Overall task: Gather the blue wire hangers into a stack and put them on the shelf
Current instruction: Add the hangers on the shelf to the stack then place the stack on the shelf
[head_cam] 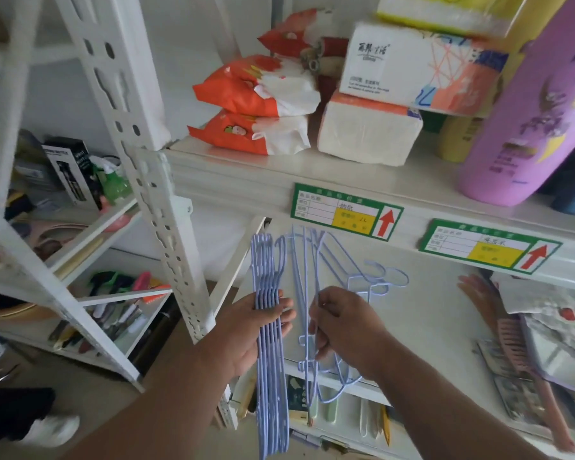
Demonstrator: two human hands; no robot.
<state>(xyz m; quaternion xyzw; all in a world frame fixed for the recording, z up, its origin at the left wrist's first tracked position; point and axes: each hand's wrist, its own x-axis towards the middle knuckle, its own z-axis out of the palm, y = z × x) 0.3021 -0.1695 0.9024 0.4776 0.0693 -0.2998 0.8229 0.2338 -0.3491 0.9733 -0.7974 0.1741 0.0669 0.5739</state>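
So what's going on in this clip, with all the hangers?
A person is gathering blue wire hangers at a white shelf. The left hand holds a neat stack of hangers, aligned and hanging past the shelf's front edge. The right hand grips a few loose hangers that lie splayed on the shelf, not yet joined to the stack. One or two more hangers lie further back on the shelf. Nothing has been set down as a finished stack yet.
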